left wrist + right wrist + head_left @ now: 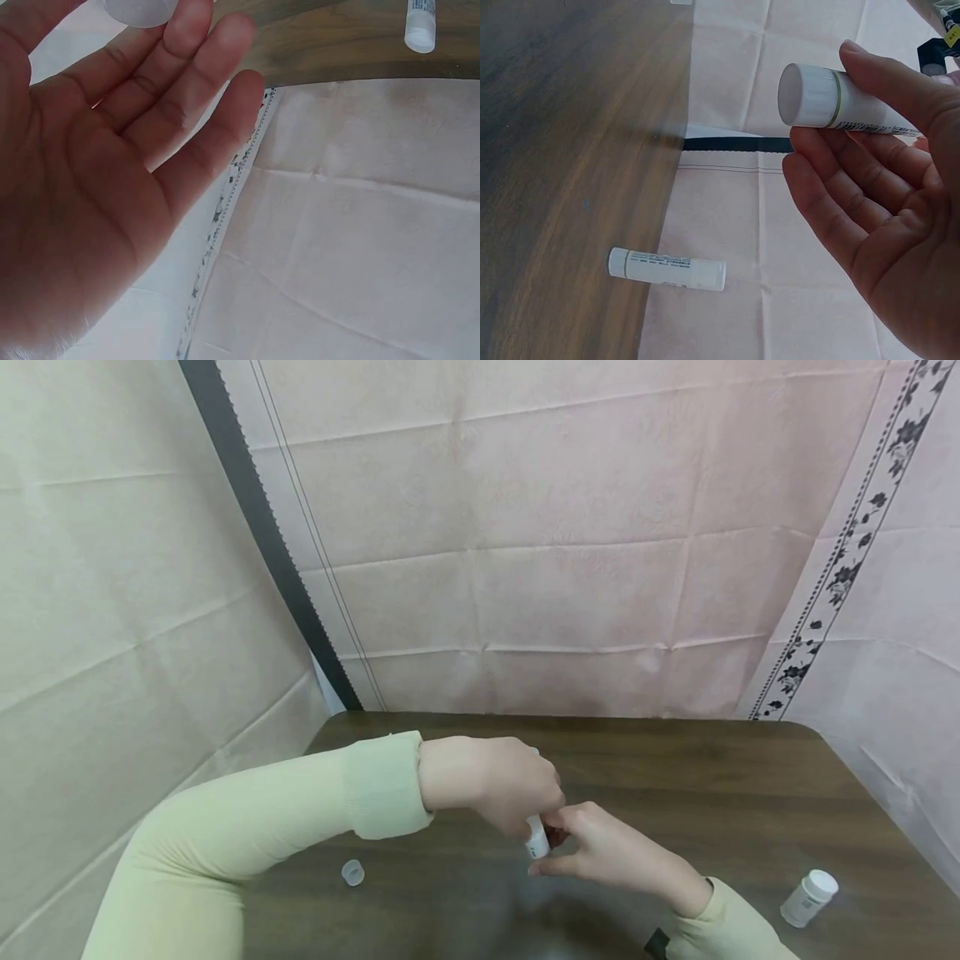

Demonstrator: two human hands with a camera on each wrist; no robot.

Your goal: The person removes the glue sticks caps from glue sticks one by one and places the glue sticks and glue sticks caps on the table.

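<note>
In the head view my left hand [495,777] reaches over the top of a white glue stick [537,837]. Its thumb and fingertips hold the round translucent cap [140,10], cut off at the top of the left wrist view. The right hand [592,852] pinches the same glue stick lower down, thumb against fingers. In the right wrist view its plain white base with a thin green line shows beside the printed label. A second glue stick [671,270] stands on the table beyond the hands, mostly hidden behind my left hand in the head view.
On the brown wooden table [420,902], a loose translucent cap [352,872] lies below the left forearm. Another glue stick [809,898] stands near the right edge. Pale cloth [562,568] hangs behind and along both sides.
</note>
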